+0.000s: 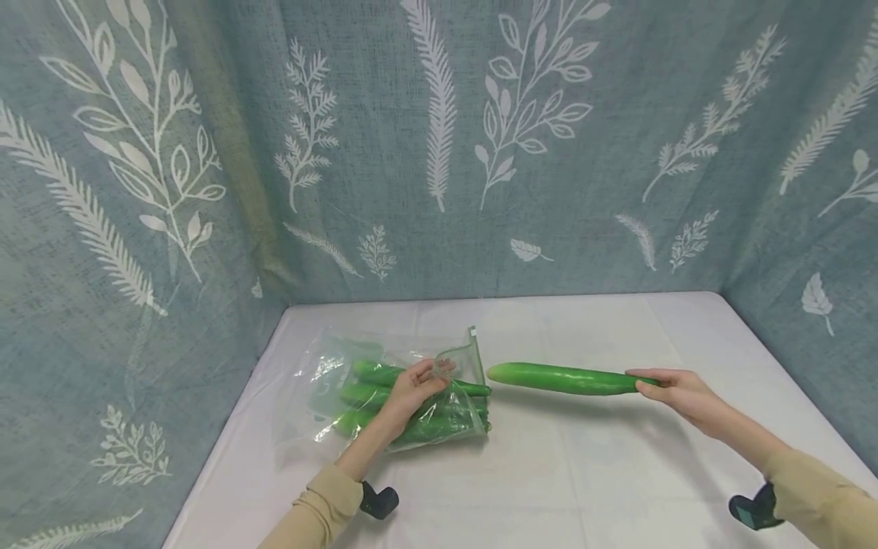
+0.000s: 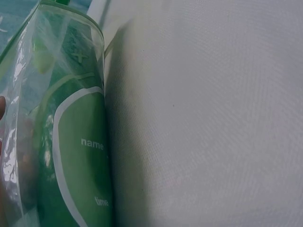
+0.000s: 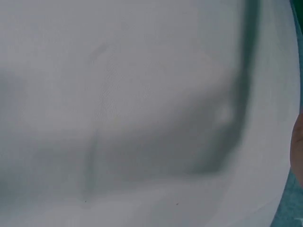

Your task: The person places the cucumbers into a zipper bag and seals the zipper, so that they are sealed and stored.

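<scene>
On the left of the table in the head view lies a clear plastic zip bag (image 1: pixel 302 415), its mouth facing right. Several green cucumbers (image 1: pixel 363 394) lie side by side inside, their stem ends at the opening. My left hand (image 1: pixel 414 390) grips the bag's upper edge near the mouth, its forearm crossing over the bag. In the left wrist view the bag's green printed panel (image 2: pixel 83 156) reads "name" and "time". My right hand (image 1: pixel 679 390) pinches one long cucumber (image 1: pixel 565 379) by its right end. This cucumber is held above the table, its pale tip close to the bag's mouth.
A white cloth (image 1: pixel 535 488) covers the table. Blue-grey curtains (image 1: pixel 384 152) with white leaf patterns stand behind it and on both sides. Dark wrist cameras (image 1: pixel 379 501) are strapped at both sleeves. Shadows fall on the cloth beneath the right arm.
</scene>
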Demonstrator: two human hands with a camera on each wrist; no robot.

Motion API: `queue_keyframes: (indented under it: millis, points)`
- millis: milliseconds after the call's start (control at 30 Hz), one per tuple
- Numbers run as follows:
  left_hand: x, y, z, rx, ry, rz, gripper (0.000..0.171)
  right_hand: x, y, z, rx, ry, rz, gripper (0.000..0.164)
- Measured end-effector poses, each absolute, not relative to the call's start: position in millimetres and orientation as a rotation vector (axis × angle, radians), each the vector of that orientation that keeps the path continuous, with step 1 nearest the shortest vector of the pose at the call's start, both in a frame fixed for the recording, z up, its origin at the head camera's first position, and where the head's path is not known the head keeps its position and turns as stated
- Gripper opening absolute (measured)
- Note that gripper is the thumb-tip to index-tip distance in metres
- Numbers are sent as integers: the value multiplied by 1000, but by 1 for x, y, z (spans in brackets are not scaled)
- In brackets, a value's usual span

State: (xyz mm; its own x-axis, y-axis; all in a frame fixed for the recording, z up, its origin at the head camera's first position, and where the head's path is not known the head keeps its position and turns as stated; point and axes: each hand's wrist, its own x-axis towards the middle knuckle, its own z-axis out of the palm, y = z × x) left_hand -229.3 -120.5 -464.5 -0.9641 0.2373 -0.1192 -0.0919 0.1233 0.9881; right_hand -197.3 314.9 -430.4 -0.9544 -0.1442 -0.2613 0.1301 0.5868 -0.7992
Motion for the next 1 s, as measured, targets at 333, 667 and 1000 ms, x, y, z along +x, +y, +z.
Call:
queue_keyframes:
  millis: [333,667,1000]
  points:
    - [-229,-121,-464,169,2134,1937,44,-208,290,-437,-28,2501,-1377,58]
    - [-228,-120,-466,151,2162,1935,43,-214,268,-440,-63,2480,-1398,54]
    - [-229,-121,-467,176,2138,1946,42,-219,248,-439,-95,2477,-1431,49]
